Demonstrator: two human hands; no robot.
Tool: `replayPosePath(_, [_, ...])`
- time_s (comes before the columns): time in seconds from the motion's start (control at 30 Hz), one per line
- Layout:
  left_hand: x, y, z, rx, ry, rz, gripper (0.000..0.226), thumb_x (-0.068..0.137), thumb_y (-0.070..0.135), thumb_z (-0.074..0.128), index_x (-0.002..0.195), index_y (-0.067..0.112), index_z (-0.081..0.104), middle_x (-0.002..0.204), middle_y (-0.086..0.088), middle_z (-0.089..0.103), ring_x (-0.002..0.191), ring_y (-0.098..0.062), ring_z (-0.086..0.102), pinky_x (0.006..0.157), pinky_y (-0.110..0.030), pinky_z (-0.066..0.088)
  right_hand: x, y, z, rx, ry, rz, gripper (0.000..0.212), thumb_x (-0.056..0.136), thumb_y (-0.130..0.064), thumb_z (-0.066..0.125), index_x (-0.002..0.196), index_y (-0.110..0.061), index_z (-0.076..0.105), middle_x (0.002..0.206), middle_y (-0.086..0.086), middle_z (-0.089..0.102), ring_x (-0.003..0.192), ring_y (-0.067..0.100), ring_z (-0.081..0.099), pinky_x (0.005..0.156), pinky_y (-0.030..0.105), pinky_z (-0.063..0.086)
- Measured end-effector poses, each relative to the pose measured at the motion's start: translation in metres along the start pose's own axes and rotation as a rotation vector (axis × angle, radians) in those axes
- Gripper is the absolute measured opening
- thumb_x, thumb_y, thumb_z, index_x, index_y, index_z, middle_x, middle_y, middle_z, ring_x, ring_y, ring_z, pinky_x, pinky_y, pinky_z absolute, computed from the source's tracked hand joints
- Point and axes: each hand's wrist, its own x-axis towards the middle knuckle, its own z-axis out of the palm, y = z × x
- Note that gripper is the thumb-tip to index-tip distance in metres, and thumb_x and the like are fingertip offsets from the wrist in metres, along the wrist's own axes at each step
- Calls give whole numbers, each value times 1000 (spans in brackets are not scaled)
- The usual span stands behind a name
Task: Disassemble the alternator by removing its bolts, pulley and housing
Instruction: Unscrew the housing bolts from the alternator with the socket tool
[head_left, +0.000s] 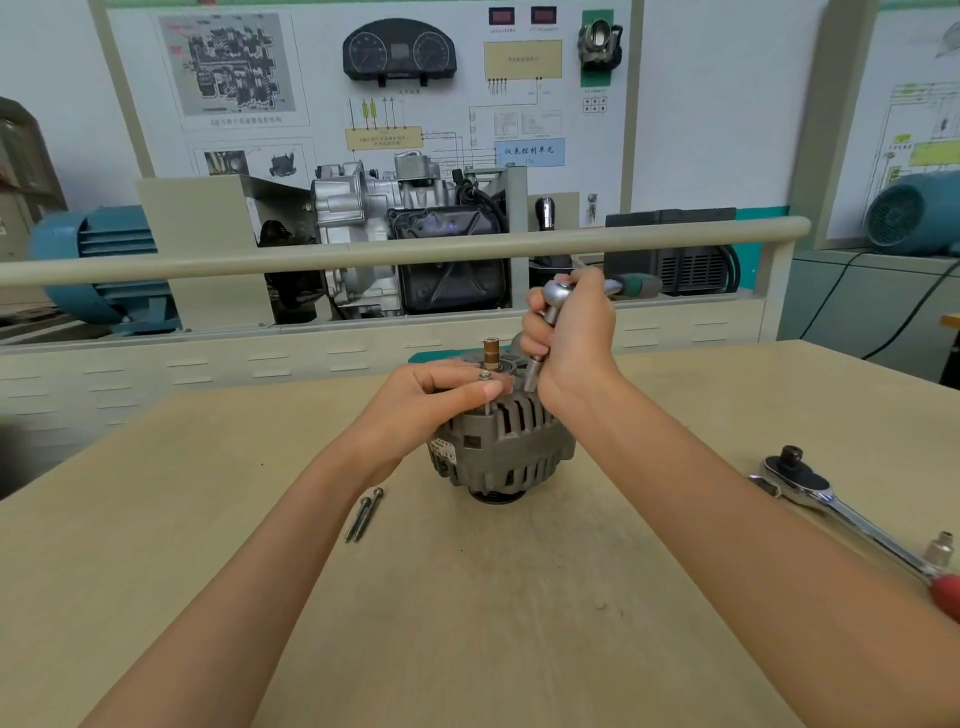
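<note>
You are working at a tan table (519, 597), and beyond its far edge a training stand is showing a cutaway gearbox (395, 228) below a wall panel (363, 83) of diagrams and an instrument cluster. The alternator (501, 447) is sitting upright in the middle of the table, pulley end down, its copper-ringed shaft (491, 353) pointing up. Your left hand (431, 400) is resting on the left of the housing top, with the thumb and fingers pinching a bolt (485, 389) that is standing part of the way out of the housing. Your right hand (571, 338) is curling round a small ratchet (561, 296) and its extension, which is reaching down to the right of the housing top; its green handle is sticking out to the right behind your hand. On the right of the table a larger ratchet (831, 504) is lying with a dark socket on its head and a red grip at the near end, a small silver socket (939, 551) standing just beside that handle. Near the alternator on the left, two removed bolts (364, 514) are lying side by side.
</note>
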Motion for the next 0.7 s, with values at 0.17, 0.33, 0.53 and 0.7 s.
replayPosePath(0.17, [3, 11, -2, -61, 136, 38, 22, 70, 41, 66, 85, 29, 76, 91, 9, 76, 86, 3, 68, 66, -5, 47, 4, 7, -3, 29, 3, 51, 28, 93, -17, 31, 65, -16, 36, 50, -1, 43, 31, 7, 19, 33, 16, 14])
replayPosePath(0.33, [5, 31, -35, -278, 260, -32, 18, 71, 36, 68, 81, 25, 77, 85, 7, 73, 83, -7, 68, 74, -24, 56, 8, 6, -5, 45, -18, 106, 35, 94, -17, 30, 58, -17, 35, 48, -1, 42, 30, 6, 17, 34, 15, 11])
replayPosePath(0.53, [-3, 4, -64, 390, 280, -466, 15, 87, 17, 67, 92, 2, 68, 82, -10, 64, 71, -17, 62, 56, -26, 55, 10, 6, -4, 54, -7, 120, 36, 94, -17, 30, 59, -18, 35, 47, -2, 41, 30, 6, 17, 32, 14, 11])
replayPosePath(0.7, [-14, -30, -77, 701, 96, -818, 19, 96, 10, 57, 80, -2, 59, 69, -12, 57, 61, -17, 56, 58, -32, 57, 7, 11, -1, -12, -3, 109, 36, 94, -17, 30, 59, -17, 36, 45, -2, 40, 28, 6, 20, 30, 13, 13])
